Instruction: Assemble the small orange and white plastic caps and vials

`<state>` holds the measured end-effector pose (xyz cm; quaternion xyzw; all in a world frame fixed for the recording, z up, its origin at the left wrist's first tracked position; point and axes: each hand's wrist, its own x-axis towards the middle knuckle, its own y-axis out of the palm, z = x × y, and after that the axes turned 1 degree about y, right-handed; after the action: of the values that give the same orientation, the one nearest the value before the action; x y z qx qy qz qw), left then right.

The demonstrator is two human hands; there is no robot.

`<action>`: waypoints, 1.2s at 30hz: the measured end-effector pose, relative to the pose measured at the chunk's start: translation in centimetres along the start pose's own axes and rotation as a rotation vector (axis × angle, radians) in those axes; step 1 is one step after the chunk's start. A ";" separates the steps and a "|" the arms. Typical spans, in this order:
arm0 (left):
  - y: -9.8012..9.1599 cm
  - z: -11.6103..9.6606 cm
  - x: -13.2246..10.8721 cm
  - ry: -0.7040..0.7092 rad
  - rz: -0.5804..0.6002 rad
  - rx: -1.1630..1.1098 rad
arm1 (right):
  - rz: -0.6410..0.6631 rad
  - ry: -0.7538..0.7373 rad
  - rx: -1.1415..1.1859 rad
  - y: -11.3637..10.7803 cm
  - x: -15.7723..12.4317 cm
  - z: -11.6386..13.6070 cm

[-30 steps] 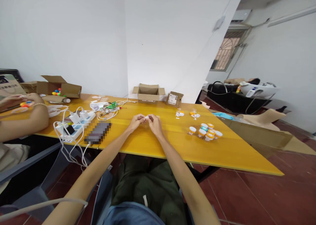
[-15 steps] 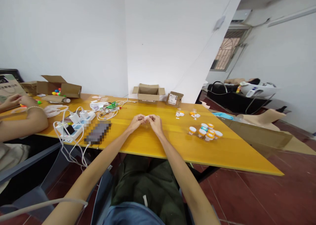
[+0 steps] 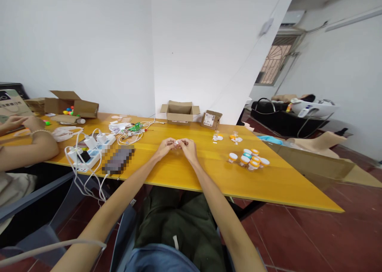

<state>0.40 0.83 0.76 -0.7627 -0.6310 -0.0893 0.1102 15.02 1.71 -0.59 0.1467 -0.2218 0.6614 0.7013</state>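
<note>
My L hand (image 3: 165, 146) & R hand (image 3: 187, 148) meet mid-table, fingertips of both pinched narrow on 1 small white piece (image 3: 177, 143), just above the yellow table (image 3: 209, 172). To the right, approx 7 orange-lidded jars (image 3: 250, 159) in 1 cluster; on the far side 2 open cardboard boxes (image 3: 180, 112), plus a 3rd box (image 3: 71, 104) far left. White walls (image 3: 89, 45), red tile floor (image 3: 298, 232).

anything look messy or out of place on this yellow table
White charger cables tangle over the power strip at the left of the table and loop down off its near edge. Small white and orange pieces lie scattered behind the orange-lidded jars. Nothing looks spilled or broken.
</note>
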 end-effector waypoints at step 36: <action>0.3 1.3 0.3 0.149 0.104 0.234 | -0.203 -0.025 -0.126 -0.8 0.0 1.2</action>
<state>0.77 1.46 -0.40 -0.7677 -0.5867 -0.0658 0.2493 15.67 1.06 0.51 0.1324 -0.2558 0.5699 0.7695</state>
